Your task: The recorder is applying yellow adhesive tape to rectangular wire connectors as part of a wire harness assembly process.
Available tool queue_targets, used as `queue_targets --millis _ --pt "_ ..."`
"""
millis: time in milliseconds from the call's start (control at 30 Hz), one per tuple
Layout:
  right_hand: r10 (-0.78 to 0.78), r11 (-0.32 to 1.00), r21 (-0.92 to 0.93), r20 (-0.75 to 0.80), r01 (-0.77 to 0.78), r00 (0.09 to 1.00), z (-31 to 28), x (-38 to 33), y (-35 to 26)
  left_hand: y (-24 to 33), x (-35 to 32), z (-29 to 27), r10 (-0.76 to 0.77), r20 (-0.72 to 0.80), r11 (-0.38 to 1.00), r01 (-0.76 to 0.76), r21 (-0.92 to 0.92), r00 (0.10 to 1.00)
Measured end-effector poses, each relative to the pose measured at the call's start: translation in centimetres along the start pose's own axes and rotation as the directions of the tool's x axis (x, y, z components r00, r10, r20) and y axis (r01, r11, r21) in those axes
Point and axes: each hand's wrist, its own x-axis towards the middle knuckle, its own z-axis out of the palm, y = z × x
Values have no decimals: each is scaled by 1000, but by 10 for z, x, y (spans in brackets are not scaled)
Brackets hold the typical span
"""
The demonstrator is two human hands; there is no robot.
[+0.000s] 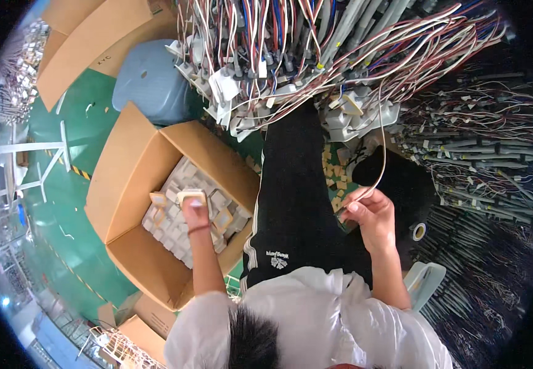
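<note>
My left hand is over a cardboard box, its fingers closed on a small white square piece with a tan edge. Many similar white block-shaped pieces fill the bottom of the box, and a few of them show tan square faces. On the other side of my legs, my right hand pinches the end of a thin pale wire. This wire curves up toward a heap of wires with white plastic housings. Whatever sits at the wire's tip is too small to make out.
Bundles of red, white and blue wires lie ahead, with more grey cables along the right. A blue-grey stool stands beyond the box. Tan squares litter the floor. At right are a tape roll and a pale plastic seat.
</note>
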Motion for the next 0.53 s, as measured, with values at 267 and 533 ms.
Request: queue_targets --millis 267,533 --pt "-224 972 88 60 218 973 25 -13 -11 100 -213 232 -195 797 895 -228 383 572" --pt "-474 873 -112 28 474 880 -16 -67 -30 72 -264 310 41 949 638 -739 216 313"
